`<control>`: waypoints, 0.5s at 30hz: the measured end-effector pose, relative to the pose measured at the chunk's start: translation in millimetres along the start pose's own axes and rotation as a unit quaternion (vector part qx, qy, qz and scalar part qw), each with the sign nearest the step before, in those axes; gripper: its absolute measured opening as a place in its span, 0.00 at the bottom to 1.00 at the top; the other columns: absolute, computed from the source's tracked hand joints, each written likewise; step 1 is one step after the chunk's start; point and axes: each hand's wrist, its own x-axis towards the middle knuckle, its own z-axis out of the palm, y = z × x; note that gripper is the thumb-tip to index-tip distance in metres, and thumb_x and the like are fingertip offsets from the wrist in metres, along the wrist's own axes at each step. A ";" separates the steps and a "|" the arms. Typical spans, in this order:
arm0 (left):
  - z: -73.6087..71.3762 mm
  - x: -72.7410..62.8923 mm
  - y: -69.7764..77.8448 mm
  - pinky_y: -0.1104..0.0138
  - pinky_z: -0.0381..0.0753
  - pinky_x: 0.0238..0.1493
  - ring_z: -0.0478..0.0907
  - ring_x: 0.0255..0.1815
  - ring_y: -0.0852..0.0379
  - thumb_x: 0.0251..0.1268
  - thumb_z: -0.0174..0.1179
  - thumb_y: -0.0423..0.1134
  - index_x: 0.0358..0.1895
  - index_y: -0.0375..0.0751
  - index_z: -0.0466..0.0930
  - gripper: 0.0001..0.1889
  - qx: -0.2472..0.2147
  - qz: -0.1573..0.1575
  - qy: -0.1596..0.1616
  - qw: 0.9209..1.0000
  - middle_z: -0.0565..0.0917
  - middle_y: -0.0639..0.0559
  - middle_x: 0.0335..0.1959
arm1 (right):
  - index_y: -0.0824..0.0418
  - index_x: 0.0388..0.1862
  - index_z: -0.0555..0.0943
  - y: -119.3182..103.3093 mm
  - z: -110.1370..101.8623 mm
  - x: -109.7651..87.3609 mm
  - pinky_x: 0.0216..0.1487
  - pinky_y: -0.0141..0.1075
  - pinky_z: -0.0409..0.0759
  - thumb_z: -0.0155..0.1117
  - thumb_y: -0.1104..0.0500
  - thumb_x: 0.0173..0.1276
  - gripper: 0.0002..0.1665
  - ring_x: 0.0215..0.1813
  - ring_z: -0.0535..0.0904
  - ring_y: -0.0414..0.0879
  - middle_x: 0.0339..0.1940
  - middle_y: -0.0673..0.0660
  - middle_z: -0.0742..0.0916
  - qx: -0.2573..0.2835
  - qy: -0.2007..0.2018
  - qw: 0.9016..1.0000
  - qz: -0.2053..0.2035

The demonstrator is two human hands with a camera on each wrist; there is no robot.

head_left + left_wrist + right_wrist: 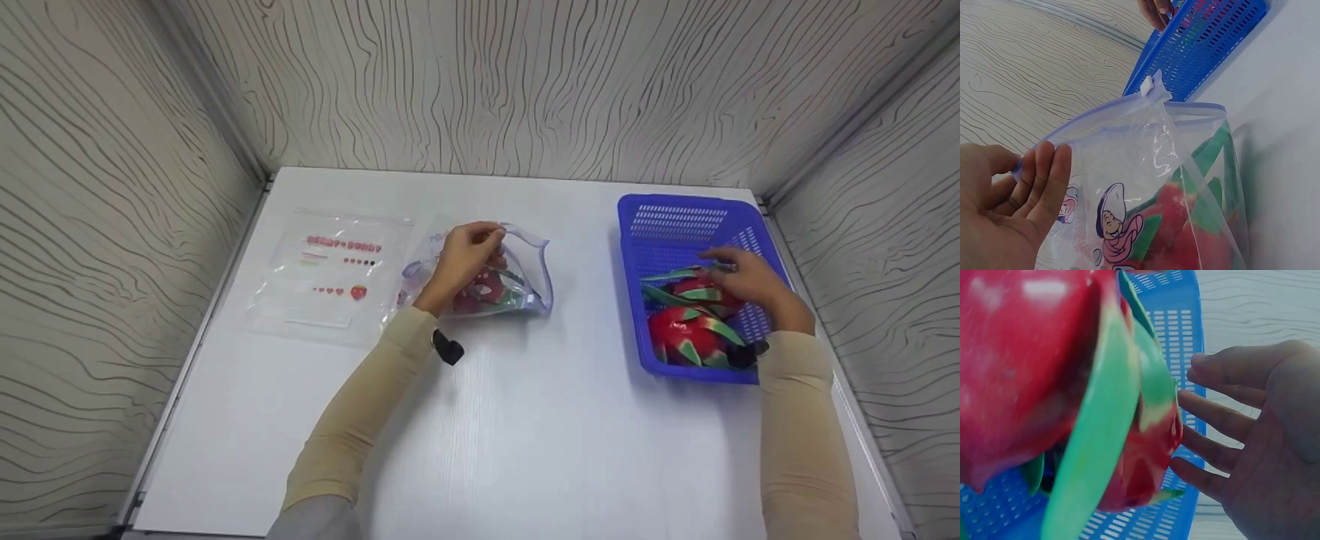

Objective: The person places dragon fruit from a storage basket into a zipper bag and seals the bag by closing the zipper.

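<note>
My left hand [463,259] pinches the top edge of a clear zip bag [1123,146] with a purple seal, a white slider and cartoon prints. The mouth of the bag gapes, and a red and green dragon fruit [1202,242] lies inside. Over at the right, my right hand [750,281] reaches into a blue plastic basket [631,300], its fingers spread and slightly bent. In the right wrist view those fingertips are at the side of one dragon fruit [1145,461], without wrapping round it. Another dragon fruit [1027,365] lies beside it, nearer the camera.
A second clear zip bag [322,270] with red strawberry prints lies flat on the left of the white table [525,435]. Wood-grain patterned panels [480,90] enclose the table at the back and both sides. The basket stands near the table's right edge.
</note>
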 end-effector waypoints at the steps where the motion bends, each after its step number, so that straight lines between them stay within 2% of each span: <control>1: -0.3 -0.1 0.0 0.52 0.92 0.46 0.90 0.32 0.57 0.82 0.60 0.41 0.58 0.36 0.86 0.14 0.000 0.001 0.000 1.000 0.85 0.50 0.34 | 0.76 0.74 0.70 1.4 0.1 -0.7 0.73 0.77 0.65 0.55 0.58 0.84 0.29 0.75 0.66 0.82 0.75 0.82 0.71 0.001 0.000 1.000 -0.001; 4: -0.7 -0.4 0.3 0.51 0.92 0.48 0.90 0.33 0.57 0.82 0.60 0.41 0.58 0.37 0.86 0.14 -0.001 -0.002 -0.003 1.000 0.86 0.50 0.34 | 0.76 0.73 0.71 6.3 0.7 -3.1 0.71 0.77 0.68 0.55 0.59 0.83 0.28 0.73 0.69 0.81 0.72 0.82 0.74 0.001 0.002 1.000 -0.008; 9: -1.4 -0.7 -0.3 0.47 0.92 0.50 0.89 0.32 0.58 0.82 0.60 0.41 0.62 0.32 0.84 0.17 -0.002 -0.006 -0.008 1.000 0.85 0.50 0.35 | 0.76 0.74 0.70 10.9 1.2 -7.5 0.69 0.75 0.72 0.55 0.62 0.82 0.28 0.72 0.70 0.82 0.71 0.83 0.75 0.001 -0.003 1.000 -0.006; 15: -1.4 -0.1 0.2 0.57 0.93 0.43 0.89 0.29 0.59 0.82 0.59 0.38 0.61 0.27 0.83 0.18 -0.005 0.019 -0.006 1.000 0.84 0.50 0.32 | 0.74 0.79 0.64 13.2 0.1 -11.2 0.69 0.73 0.74 0.55 0.66 0.76 0.35 0.72 0.68 0.79 0.75 0.81 0.70 0.020 -0.035 0.999 0.029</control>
